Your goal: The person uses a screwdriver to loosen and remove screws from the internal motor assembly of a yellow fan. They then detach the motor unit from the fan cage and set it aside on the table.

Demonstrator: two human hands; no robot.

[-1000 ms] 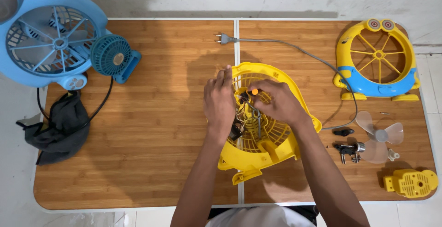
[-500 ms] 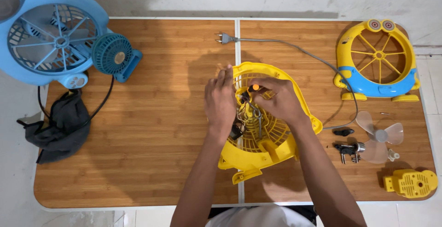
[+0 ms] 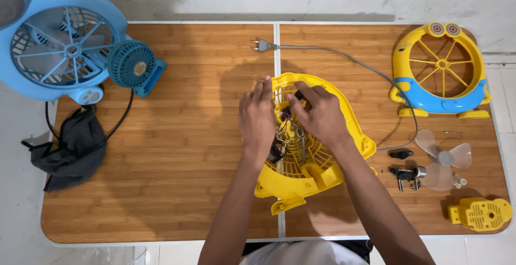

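Observation:
A yellow fan housing (image 3: 322,171) with a grille lies at the table's middle, wires and small parts showing in its centre. My left hand (image 3: 258,117) rests on its left rim, fingers curled over the top edge. My right hand (image 3: 318,114) reaches over the housing's upper part, fingertips pinching a small dark part near the wires. A grey power cord (image 3: 349,61) with a plug (image 3: 260,45) runs from the housing across the table.
A yellow-and-blue fan front (image 3: 441,71) stands at the right. A clear fan blade (image 3: 443,157), small dark parts (image 3: 404,173) and a yellow cover (image 3: 481,213) lie lower right. A blue fan (image 3: 59,50), small teal fan (image 3: 133,65) and dark cloth (image 3: 72,147) sit left.
My right hand's fingers have shifted slightly over the housing's centre. The left hand and the housing stay in place.

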